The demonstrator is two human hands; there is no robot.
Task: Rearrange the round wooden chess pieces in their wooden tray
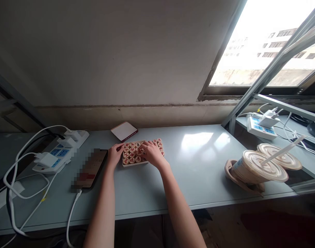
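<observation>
A shallow tray (135, 164) full of round wooden Chinese chess pieces (132, 150) with red and black characters sits on the grey table (203, 172). My left hand (114, 154) grips the tray's left edge with curled fingers. My right hand (152, 153) lies over the pieces on the tray's right side, fingers bent down onto them; I cannot see whether it holds one. A few more pieces (160, 144) lie in a row just right of my right hand.
The tray's lid (124, 131) lies behind it. A phone (91, 167) on a white cable and two power strips (59, 152) with chargers sit at left. Two lidded paper cups (260, 168) with straws stand at right, another power strip (259, 125) beyond.
</observation>
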